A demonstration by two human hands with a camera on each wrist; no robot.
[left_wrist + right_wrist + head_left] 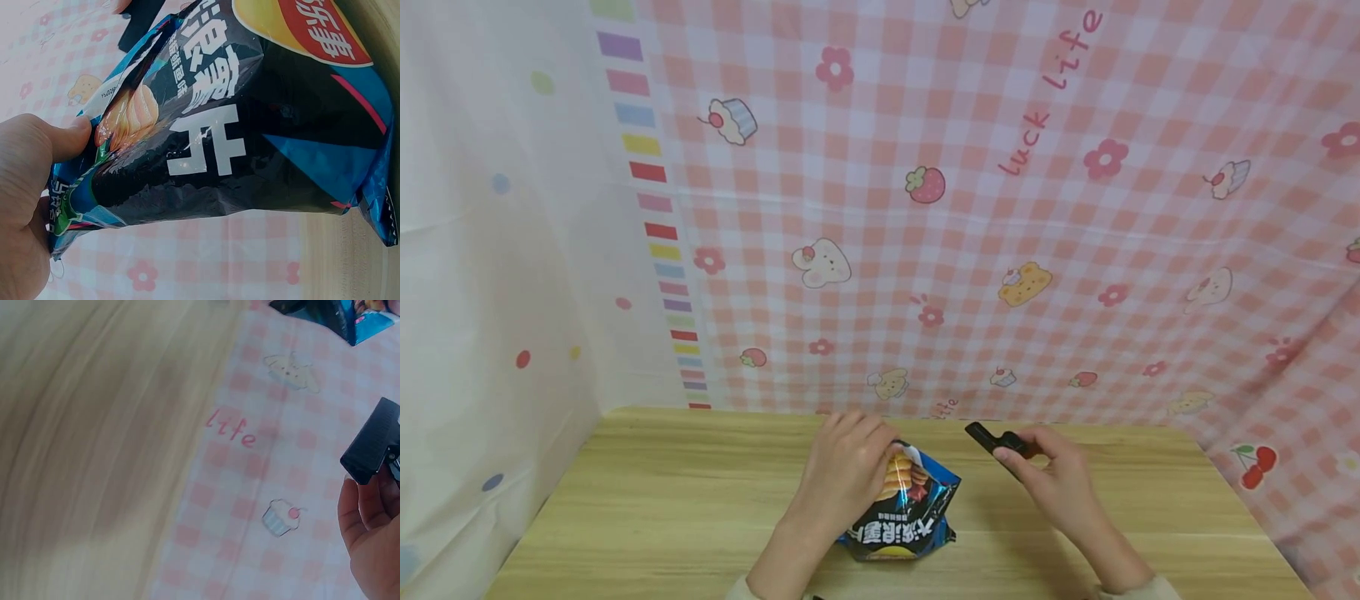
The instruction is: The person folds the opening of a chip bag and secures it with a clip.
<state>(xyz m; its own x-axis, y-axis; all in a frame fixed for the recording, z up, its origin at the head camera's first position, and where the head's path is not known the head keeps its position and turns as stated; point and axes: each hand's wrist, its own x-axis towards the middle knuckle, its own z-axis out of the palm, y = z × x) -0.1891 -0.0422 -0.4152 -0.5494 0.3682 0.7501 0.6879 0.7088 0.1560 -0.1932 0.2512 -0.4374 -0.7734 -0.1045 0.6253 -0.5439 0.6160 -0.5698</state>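
Note:
A dark blue and black bag of potato chips (pixel 917 504) stands tilted over the table, its printing upside down in the head view. My left hand (pixel 848 467) grips it by its upper end, and in the left wrist view the thumb (pixel 72 139) presses on the front near the crimped edge. To the right of the bag, my right hand (pixel 1060 483) pinches a black hinged clip (pixel 988 437) between thumb and fingers. The clip's long flat arm points toward the far left, apart from the bag. Part of the clip (pixel 375 440) shows at the right wrist view's edge.
Under the hands lies a light wood-grain table (pixel 685 492). A pink checked cloth (pixel 880 233) with cartoon prints hangs behind its far edge and along the right. On the left hangs a white dotted cloth (pixel 490 275).

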